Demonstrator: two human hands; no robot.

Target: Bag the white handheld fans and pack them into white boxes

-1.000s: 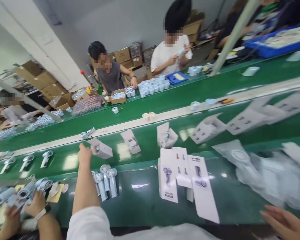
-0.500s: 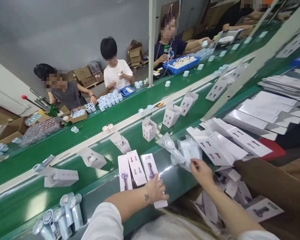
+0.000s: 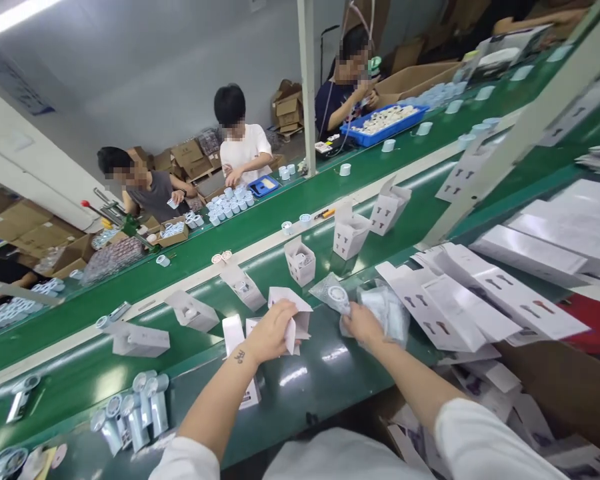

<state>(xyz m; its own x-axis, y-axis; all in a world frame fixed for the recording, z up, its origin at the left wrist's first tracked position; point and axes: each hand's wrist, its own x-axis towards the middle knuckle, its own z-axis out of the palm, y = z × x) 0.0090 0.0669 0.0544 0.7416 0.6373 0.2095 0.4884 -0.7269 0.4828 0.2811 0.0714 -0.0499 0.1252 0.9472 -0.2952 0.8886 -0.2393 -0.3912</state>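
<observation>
My left hand [image 3: 276,328] is closed around a white cardboard box [image 3: 303,310], whose open end with raised flaps faces right. Under and beside that hand lie other white printed boxes [image 3: 233,333], partly hidden by my forearm. My right hand [image 3: 364,325] grips the handle of a light blue handheld fan [image 3: 337,295] in a clear plastic bag. The fan's round head points away from me, and my fingers hide most of its handle. Right behind this hand are more light blue pieces in clear plastic bags [image 3: 387,307].
Open boxes [image 3: 300,261] stand along the green conveyor belt [image 3: 260,233]. Bare fans [image 3: 135,413] cluster at lower left. Flat cartons [image 3: 470,293] lie at right, below a slanted metal post [image 3: 525,127]. Several co-workers sit across the belt, near a blue tray [image 3: 385,127].
My left hand has lifted a box off the bench, and the box now stands open in its grasp. My right hand has moved left from the bag's edge onto the fan's handle.
</observation>
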